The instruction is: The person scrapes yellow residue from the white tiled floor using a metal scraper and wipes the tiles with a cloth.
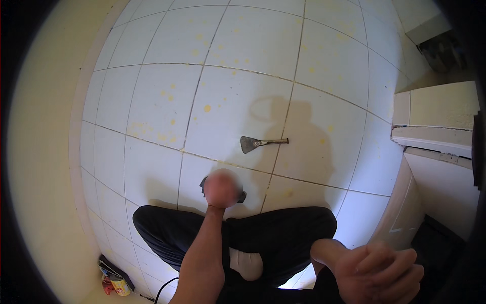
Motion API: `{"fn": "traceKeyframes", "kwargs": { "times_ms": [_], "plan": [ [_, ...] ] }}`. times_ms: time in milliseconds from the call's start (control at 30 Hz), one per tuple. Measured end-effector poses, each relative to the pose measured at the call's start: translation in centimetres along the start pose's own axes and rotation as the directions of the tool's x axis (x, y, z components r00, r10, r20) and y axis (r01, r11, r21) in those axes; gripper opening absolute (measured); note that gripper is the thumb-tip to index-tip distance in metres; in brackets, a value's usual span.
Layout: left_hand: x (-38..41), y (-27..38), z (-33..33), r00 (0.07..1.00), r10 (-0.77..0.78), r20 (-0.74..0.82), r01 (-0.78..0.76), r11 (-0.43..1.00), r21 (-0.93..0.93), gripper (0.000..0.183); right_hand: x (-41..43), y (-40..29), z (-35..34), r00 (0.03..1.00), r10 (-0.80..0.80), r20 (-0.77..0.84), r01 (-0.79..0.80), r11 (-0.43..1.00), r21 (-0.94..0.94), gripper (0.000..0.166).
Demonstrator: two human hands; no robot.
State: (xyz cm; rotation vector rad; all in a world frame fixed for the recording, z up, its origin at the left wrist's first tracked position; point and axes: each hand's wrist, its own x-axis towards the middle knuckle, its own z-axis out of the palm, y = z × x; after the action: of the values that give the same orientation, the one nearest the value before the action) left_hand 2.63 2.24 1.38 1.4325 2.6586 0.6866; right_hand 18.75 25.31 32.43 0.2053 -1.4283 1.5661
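A scraper (262,143) with a triangular, stained metal blade lies flat on the white tiled floor (228,125), its handle pointing right. Just nearer to me, my left hand (223,188) reaches down between my knees. Blur covers most of that hand. Something dark (204,186) shows on both sides of it, close to the floor; its kind and whether my fingers grip it are not clear. My right hand (379,271) is raised at the lower right beside my right knee, fingers curled in, with no object visible in it. Yellow spots (207,108) dot the tiles.
A pale wall (45,152) runs along the left. At lower left, a container with a yellow label (120,285) stands beside a red item (107,285) and a dark panel (121,271). White cabinet-like woodwork (436,110) edges the right side. A black cable (163,288) curves near my left arm.
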Motion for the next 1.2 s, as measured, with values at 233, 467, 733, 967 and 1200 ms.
{"fn": "traceKeyframes", "kwargs": {
  "times_ms": [233, 467, 733, 967, 1200],
  "plan": [
    [0.4, 0.2, -0.1, 0.997, 0.006, -0.071, -0.010, 0.998, -0.054, 0.009, -0.7, 8.6, -1.1, 0.997, 0.016, -0.069, -0.049, 0.861, -0.506, 0.020],
    [0.5, 0.2, -0.4, 0.999, -0.010, -0.050, 0.006, 0.997, -0.081, 0.010, -6.0, 21.9, -6.0, 0.719, 0.695, 0.017, -0.242, 0.273, -0.931, 0.017],
    [0.4, -0.3, -0.4, 0.998, 0.008, -0.064, -0.014, 0.996, -0.088, 0.005, -7.9, 22.4, -6.7, 0.502, 0.865, 0.016, -0.181, 0.123, -0.976, 0.033],
    [0.0, -0.6, -0.6, 0.998, -0.003, -0.062, -0.001, 0.998, -0.061, 0.005, -2.3, 16.2, 0.6, 0.845, 0.305, -0.440, -0.510, 0.710, -0.486, 0.088],
    [0.7, 0.2, 0.1, 0.998, 0.007, -0.065, -0.012, 0.997, -0.078, 0.006, 1.6, 6.6, 8.6, 0.876, -0.437, -0.203, 0.394, 0.893, -0.219, 0.051]
  ]
}}
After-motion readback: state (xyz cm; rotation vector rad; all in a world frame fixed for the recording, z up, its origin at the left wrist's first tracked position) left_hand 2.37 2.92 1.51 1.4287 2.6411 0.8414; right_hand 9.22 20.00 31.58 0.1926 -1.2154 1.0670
